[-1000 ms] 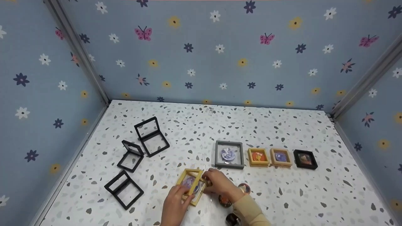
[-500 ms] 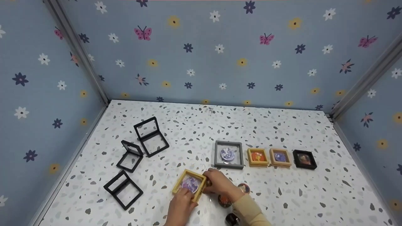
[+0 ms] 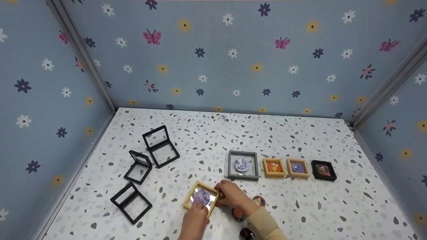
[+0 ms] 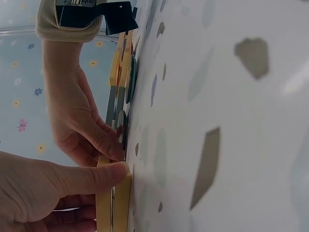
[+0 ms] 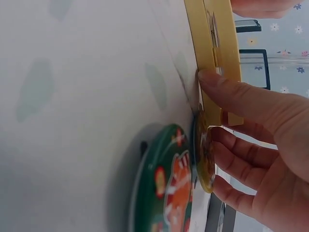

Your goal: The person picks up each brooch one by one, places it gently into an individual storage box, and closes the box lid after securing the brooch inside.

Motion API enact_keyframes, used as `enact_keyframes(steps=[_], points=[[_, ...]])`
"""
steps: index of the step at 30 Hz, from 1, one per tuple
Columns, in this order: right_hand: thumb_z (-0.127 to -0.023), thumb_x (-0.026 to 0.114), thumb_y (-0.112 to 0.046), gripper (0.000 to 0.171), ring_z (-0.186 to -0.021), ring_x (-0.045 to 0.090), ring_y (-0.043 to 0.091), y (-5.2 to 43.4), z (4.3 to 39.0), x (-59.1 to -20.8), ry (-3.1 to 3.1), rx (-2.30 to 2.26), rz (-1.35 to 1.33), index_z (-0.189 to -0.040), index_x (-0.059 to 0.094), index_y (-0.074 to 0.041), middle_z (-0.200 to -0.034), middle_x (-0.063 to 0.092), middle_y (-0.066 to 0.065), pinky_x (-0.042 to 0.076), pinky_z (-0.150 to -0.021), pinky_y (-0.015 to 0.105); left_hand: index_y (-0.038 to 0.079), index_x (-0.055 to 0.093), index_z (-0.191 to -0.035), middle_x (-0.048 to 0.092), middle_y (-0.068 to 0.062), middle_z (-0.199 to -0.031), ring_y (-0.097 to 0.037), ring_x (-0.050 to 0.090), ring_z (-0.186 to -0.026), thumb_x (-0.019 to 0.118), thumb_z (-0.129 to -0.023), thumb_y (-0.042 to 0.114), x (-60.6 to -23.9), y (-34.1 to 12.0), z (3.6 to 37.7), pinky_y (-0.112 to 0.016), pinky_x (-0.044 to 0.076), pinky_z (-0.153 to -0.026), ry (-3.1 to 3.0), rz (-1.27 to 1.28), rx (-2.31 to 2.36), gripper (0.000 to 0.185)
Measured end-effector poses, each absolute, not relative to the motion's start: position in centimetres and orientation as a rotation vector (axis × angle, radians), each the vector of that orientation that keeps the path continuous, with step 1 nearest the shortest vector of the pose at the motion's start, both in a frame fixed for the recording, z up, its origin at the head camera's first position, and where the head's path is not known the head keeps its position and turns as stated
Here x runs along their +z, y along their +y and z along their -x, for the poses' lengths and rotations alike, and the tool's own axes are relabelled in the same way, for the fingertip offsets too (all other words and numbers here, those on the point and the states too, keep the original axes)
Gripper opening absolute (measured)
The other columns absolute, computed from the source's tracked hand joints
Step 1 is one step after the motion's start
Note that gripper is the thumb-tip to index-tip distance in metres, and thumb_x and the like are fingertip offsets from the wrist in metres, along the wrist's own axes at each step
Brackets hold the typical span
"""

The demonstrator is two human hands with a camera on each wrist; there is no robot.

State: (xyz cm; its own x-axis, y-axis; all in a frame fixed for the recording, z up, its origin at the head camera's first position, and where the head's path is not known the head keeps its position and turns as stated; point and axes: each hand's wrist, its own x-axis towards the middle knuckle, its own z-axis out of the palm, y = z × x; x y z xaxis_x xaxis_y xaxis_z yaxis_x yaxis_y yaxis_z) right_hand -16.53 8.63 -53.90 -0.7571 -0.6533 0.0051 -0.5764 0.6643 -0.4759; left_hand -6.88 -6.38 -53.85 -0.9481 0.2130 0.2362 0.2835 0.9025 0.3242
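A yellow square display frame (image 3: pixel 208 187) with a purple round badge (image 3: pixel 201 196) behind its clear film lies folded together near the front of the table. My left hand (image 3: pixel 194 218) grips its near edge, thumb along the side and fingertips over the film. At the right corner, my right hand (image 3: pixel 233 195) pinches the frame, its thumb low on the rim in the right wrist view. A yellowish badge (image 5: pixel 206 159) stands on edge by the right fingers, against the frame corner. Close by is a green-rimmed badge with an orange figure (image 5: pixel 178 188).
Three open black frames (image 3: pixel 159 144) stand at the left. A row to the right holds a grey frame (image 3: pixel 257 166), small yellow frame (image 3: pixel 274 175), tan frame (image 3: pixel 298 176) and black frame (image 3: pixel 314 170), each with a badge. More badges (image 3: pixel 238 215) lie beneath the right forearm.
The yellow frame's raised half has come down flat over the other half with the purple badge inside. My left hand shifted right and lower; the right hand stayed at the corner.
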Motion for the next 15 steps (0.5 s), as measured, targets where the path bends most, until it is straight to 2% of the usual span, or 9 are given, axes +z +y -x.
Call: enact_keyframes(steps=[9,15], points=[[-0.065,0.076,-0.023,0.037,-0.067,0.045,0.006,8.63,16.52,-53.99,2.720,-0.671,1.034,-0.096,0.063,-0.005,-0.078,0.049,-0.005,0.041,-0.059,0.018,0.003,0.063,-0.068,0.051,-0.004,-0.069,-0.020,0.049,-0.067,0.078,-0.054,0.007,-54.00,-6.45,6.86,-0.029,0.045,-0.058,-2.856,0.406,-0.493,0.021],[-0.069,0.074,-0.020,0.035,-0.068,0.048,0.008,8.81,16.45,-53.86,2.736,-0.686,1.167,-0.097,0.063,-0.002,-0.080,0.053,0.000,0.043,-0.062,0.019,0.003,0.061,-0.066,0.050,-0.003,-0.069,-0.019,0.049,-0.068,0.077,-0.058,0.009,-53.81,-6.84,6.82,-0.029,0.045,-0.057,-2.866,0.451,-0.509,0.019]])
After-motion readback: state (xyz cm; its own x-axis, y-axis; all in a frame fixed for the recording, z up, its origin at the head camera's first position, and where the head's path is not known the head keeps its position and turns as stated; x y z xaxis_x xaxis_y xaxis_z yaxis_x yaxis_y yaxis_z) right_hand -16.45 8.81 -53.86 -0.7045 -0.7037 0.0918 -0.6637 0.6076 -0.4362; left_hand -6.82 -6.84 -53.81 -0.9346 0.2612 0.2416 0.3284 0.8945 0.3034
